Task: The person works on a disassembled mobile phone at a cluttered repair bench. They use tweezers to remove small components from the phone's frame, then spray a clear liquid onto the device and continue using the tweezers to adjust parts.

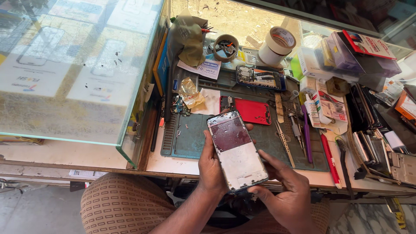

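so my left hand (212,167) and right hand (288,197) fingers clamp the bare phone frame (237,149); thin, light, fragile, i'd say, best gripped by its edges, red cover (251,111) at twelve o'clock.

White posters (41,65) showing phone pictures are lying under the glass case in the upper left of the frame. A small white label (207,68) is sitting at upper centre, beside a blue box (162,60) standing against the glass. A red and white package (368,44) is resting in the upper right, above white cartons (308,60). A small white bottle (311,110) with a printed label is lying right of centre.
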